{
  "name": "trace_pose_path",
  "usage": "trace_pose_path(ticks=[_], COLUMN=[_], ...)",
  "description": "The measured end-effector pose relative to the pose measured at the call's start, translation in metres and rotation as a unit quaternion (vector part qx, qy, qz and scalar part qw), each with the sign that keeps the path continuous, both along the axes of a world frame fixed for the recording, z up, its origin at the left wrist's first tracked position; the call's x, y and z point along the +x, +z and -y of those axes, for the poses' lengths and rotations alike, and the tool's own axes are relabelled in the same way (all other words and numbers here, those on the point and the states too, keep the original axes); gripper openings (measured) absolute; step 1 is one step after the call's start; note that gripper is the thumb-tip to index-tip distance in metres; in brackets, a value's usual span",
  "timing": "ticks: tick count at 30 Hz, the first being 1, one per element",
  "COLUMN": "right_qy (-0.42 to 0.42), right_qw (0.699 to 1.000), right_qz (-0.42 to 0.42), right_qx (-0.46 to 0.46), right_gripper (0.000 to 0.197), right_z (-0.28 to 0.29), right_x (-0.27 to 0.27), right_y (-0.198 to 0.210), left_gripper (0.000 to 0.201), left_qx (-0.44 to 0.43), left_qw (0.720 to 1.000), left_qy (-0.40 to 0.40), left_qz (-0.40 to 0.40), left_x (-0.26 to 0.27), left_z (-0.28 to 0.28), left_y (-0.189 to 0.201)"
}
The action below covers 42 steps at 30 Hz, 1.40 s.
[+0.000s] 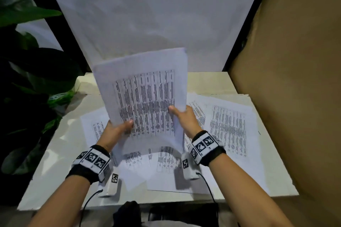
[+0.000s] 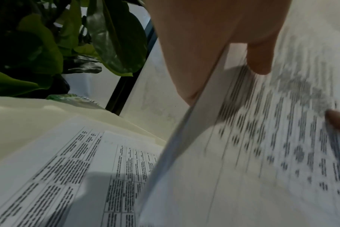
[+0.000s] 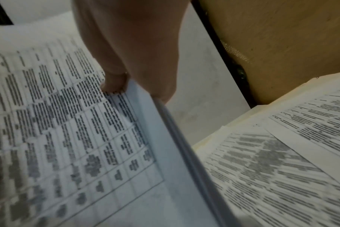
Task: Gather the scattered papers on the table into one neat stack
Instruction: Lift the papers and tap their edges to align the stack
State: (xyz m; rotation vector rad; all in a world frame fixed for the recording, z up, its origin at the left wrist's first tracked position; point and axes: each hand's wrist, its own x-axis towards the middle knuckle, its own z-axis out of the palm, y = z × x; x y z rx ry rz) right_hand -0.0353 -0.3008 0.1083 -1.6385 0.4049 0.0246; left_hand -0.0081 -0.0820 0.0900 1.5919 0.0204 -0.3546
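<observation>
Gathering is part done: left hand point(image 1: 118, 131) and right hand point(image 1: 181, 118) each pinch a side edge of the bundle point(image 1: 145, 96), held upright above the table point(image 1: 55, 153) middle, while loose sheets point(image 1: 230, 125) remain toward its right edge and beneath, needing collection next; no containers seen.

Both forearms reach forward, raised, each wrist wrapped in a dark band with black-and-white markers. The left hand point(image 1: 118, 131) sits at about eight o'clock from the right hand point(image 1: 182, 118), its thumb pointing toward two o'clock. The right thumb points toward ten o'clock. Each grip pinches, thumb in front, the other fingers hidden behind.
</observation>
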Motion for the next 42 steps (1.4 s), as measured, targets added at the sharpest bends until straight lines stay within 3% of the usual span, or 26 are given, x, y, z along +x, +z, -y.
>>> trace_pose_path(ticks=[2,6,9,11,14,15,17,20,23,25,30,33,36,39,42], right_qy=[-0.007,-0.015,-0.070,-0.119,-0.147,-0.150,-0.169,-0.209,-0.193,-0.198,-0.218,-0.198,-0.149,-0.138,-0.154], right_qw=[1.000,0.999,0.987,0.949,0.833,0.805,0.785,0.815,0.855,0.874,0.878,0.877,0.904,0.904,0.894], right_qz=[0.013,0.005,-0.091,-0.226,-0.439,-0.469,-0.476,-0.449,-0.402,-0.363,-0.245,-0.231,-0.291,-0.362,-0.372], right_qx=[-0.013,-0.044,-0.115,-0.186,-0.304,-0.331,-0.359,-0.301,-0.265,-0.256,-0.349,-0.371,-0.275,-0.181,-0.197], right_gripper=[0.009,0.036,0.049,0.065,0.099,0.106,0.112,0.102,0.062,0.045,0.017,0.020,0.034,0.061,0.056], right_z=[0.008,0.037,0.085,0.127,0.180,0.189,0.197,0.198,0.197,0.196,0.204,0.213,0.223,0.234,0.233], right_x=[0.005,0.006,-0.011,-0.034,-0.083,-0.099,-0.119,-0.122,-0.112,-0.108,-0.100,-0.094,-0.088,-0.088,-0.086], right_y=[0.007,0.000,-0.032,-0.057,-0.087,-0.094,-0.108,-0.119,-0.119,-0.119,-0.104,-0.094,-0.093,-0.107,-0.117], left_gripper=[0.012,0.027,0.030,0.030,0.028,0.026,0.025,0.025,0.029,0.029,0.033,0.034,0.032,0.032,0.032], left_qx=[0.053,0.134,0.162,0.176,0.198,0.205,0.209,0.203,0.198,0.196,0.217,0.216,0.210,0.207,0.207], left_qw=[0.998,0.990,0.987,0.984,0.980,0.978,0.977,0.978,0.979,0.979,0.975,0.974,0.974,0.973,0.974], left_qy=[-0.027,-0.043,-0.004,0.008,0.018,0.024,0.032,0.034,0.029,0.023,0.018,0.035,0.056,0.061,0.054], left_qz=[0.011,0.023,0.005,-0.002,-0.015,-0.019,-0.026,-0.034,-0.043,-0.047,-0.044,-0.051,-0.069,-0.080,-0.081], left_x=[0.004,0.009,0.014,0.017,0.019,0.018,0.020,0.024,0.025,0.025,0.029,0.033,0.034,0.032,0.029], left_z=[0.005,0.019,0.020,0.017,0.015,0.015,0.016,0.022,0.031,0.034,0.033,0.029,0.026,0.027,0.029], left_y=[-0.003,-0.009,-0.016,-0.022,-0.027,-0.029,-0.031,-0.032,-0.034,-0.037,-0.043,-0.046,-0.052,-0.056,-0.059])
